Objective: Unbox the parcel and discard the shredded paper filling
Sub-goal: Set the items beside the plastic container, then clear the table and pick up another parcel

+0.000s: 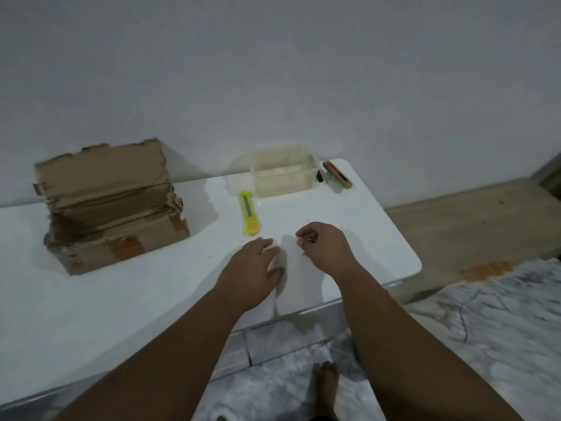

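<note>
Our left grip (258, 262) lies flat, empty; right grip (318, 244) pinches something unclear; the cutter (249, 214) near our knuckles risks getting knocked off the desk (121, 299).

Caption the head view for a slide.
Both hands on white table; opened cardboard box left, yellow cutter behind.

Nothing here can be read. The cardboard box (112, 205) shows only bare brown faces and patches of tape, with no label or print that I can make out. The yellow cutter (249, 213), lying to the right of the box, carries a dark strip but no legible brand, and the small brown item (337, 174) farther right is too blurred.
</note>
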